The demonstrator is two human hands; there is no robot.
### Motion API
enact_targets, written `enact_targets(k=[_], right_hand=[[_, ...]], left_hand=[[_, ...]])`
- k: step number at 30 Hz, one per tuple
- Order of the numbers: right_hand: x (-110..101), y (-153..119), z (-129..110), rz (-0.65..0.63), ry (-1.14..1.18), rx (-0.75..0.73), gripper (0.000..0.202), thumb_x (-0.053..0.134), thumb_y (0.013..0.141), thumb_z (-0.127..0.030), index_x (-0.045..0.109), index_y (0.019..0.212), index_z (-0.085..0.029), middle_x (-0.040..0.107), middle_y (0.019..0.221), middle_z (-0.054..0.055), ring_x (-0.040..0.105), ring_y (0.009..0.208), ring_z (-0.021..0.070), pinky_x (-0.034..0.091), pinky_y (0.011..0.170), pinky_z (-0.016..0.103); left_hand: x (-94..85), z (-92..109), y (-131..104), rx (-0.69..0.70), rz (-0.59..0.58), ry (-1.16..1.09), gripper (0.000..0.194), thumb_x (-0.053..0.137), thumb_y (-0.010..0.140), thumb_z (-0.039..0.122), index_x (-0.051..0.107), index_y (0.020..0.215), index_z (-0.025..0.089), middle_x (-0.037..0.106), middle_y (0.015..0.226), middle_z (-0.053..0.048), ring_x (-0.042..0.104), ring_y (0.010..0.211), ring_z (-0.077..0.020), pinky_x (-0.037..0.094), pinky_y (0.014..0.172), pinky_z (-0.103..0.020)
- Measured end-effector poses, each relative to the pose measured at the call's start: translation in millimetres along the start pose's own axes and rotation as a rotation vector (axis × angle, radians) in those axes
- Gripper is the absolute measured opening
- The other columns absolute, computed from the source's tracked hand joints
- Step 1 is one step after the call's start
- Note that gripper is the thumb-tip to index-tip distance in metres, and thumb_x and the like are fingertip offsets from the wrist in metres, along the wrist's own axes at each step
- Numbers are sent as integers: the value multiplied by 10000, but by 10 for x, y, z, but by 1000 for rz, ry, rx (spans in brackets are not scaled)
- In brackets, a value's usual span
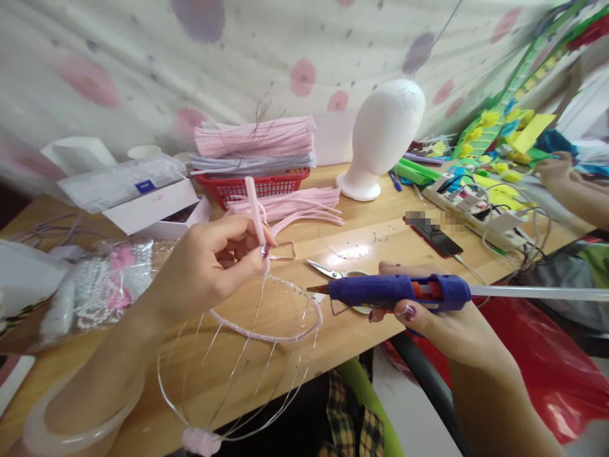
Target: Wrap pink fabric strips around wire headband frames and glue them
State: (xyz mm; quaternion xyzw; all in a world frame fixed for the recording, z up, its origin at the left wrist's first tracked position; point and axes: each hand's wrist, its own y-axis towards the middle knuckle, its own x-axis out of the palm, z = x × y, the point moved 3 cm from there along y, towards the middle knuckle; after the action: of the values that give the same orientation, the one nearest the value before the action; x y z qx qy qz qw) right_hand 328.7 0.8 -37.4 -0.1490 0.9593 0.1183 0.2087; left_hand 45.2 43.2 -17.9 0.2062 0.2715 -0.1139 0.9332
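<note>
phone (440, 240) partly blurred, glue stick (537, 292) cropped

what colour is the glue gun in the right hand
Dark blue glue gun, seen best in the head view.

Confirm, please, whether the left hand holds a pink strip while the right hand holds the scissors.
Not quite: the head view shows the right hand holding a blue glue gun, not the scissors, which lie on the table. The left hand does hold a pink strip.

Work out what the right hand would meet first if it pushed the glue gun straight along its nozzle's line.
Probably the pink-wrapped rim of the wire frame, just ahead of the glue gun in the right hand; depth is unclear, so it might pass over.
</note>
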Motion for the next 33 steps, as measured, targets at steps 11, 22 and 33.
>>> enact_targets(k=[11, 22, 33], right_hand=[[142, 183, -212, -32, 142, -20, 451, 723, 814, -653, 781, 1002, -247, 737, 751, 36, 726, 696, 200, 602, 648, 275], [9, 145, -189, 28, 41, 52, 408, 771, 758, -655, 750, 809, -251, 725, 661, 17, 714, 632, 195, 557, 541, 244], [-156, 301, 369, 461, -117, 320, 615, 587, 782, -777, 744, 666, -194, 751, 687, 75, 613, 524, 168, 414, 414, 251]], left_hand=[[17, 53, 34, -10, -21, 6, 198, 567, 829, 273, 699, 920, 157, 640, 711, 12, 574, 596, -98, 457, 509, -194], [-3, 36, 29, -8, -15, -18, 151, 583, 808, 263, 688, 874, 177, 652, 722, 13, 581, 598, -103, 448, 504, -198], [13, 6, 14, -9, -5, -9, 145, 580, 828, 296, 682, 881, 206, 647, 674, 33, 589, 581, -102, 451, 503, -183]])
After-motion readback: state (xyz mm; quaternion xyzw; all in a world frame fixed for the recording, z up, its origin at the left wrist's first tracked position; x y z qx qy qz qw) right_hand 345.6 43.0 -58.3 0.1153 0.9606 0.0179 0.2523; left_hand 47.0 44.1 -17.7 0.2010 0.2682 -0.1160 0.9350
